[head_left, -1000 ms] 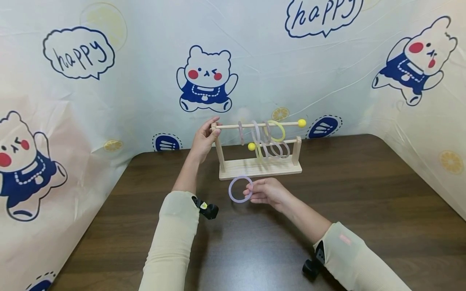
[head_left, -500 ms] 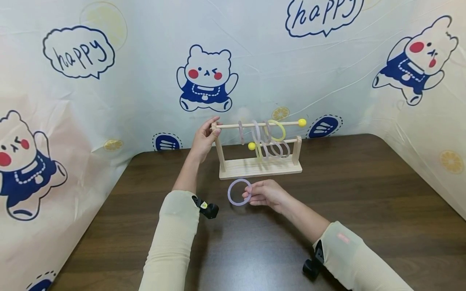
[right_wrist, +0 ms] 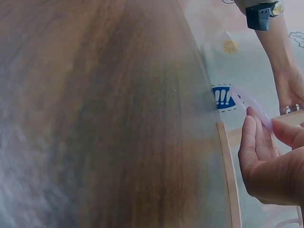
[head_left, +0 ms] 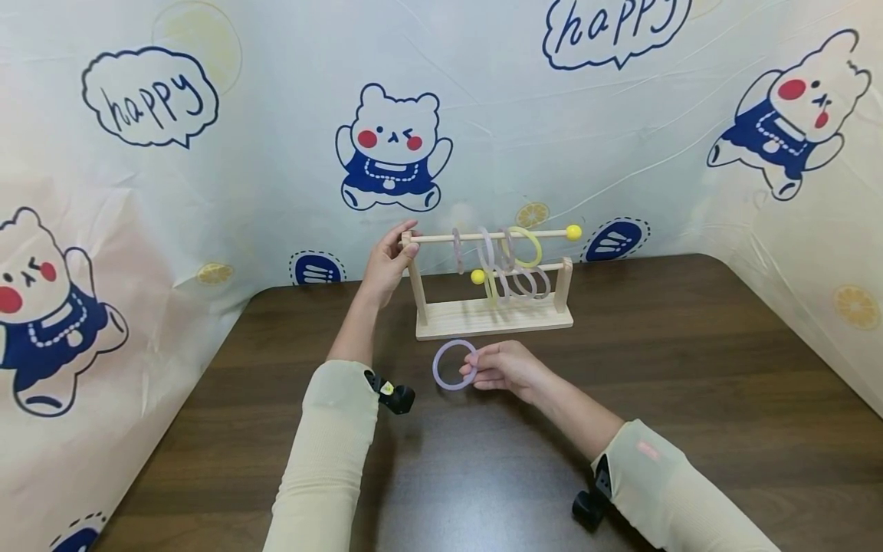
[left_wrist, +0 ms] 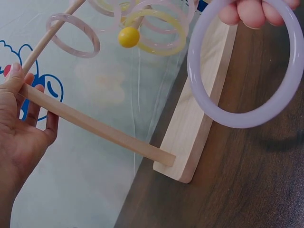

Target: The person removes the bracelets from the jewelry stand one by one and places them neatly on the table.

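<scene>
Ring (left_wrist: 242,120), lilac, is pinched at its right edge by the right hand (head_left: 509,369), off the near side of the stand (head_left: 493,320), while the left hand (head_left: 388,267) grips the top of the left post (left_wrist: 97,124). Too light a pinch might let the ring twist or drop, and a tug on the post could tip the stand or set the hung rings (left_wrist: 166,51) sliding. Dark wood-grain table (head_left: 655,345) lies below; a pale, cartoon-printed backdrop (head_left: 269,153) encloses the far, left and right sides.

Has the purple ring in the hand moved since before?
Yes, slightly: in the head view, the purple ring is lower, farther from the wooden stand.
</scene>
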`<control>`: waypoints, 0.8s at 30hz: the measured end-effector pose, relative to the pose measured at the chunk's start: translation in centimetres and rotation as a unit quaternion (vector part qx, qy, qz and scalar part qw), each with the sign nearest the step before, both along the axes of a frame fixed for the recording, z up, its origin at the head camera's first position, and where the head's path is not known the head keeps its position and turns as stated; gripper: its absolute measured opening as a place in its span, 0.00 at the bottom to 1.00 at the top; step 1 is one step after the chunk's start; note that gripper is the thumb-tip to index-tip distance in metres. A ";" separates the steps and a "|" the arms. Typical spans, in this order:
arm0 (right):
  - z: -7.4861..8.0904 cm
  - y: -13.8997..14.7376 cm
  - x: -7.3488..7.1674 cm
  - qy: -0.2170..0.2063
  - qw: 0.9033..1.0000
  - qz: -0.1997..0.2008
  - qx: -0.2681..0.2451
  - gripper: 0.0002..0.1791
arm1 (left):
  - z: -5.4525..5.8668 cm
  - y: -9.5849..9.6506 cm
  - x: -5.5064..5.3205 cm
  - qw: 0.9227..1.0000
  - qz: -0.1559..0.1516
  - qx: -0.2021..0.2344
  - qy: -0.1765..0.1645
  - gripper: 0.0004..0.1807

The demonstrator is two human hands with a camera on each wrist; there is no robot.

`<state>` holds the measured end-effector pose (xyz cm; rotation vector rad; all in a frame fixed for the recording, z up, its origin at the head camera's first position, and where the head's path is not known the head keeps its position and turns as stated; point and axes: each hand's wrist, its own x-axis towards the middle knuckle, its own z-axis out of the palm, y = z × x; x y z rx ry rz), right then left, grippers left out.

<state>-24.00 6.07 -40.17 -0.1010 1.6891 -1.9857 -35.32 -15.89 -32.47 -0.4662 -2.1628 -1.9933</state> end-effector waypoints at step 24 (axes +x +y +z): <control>-1.0 0.0 -0.3 -0.006 1.000 0.013 0.025 0.12 | 0.1 0.0 0.1 1.000 0.004 -0.009 -0.003 0.25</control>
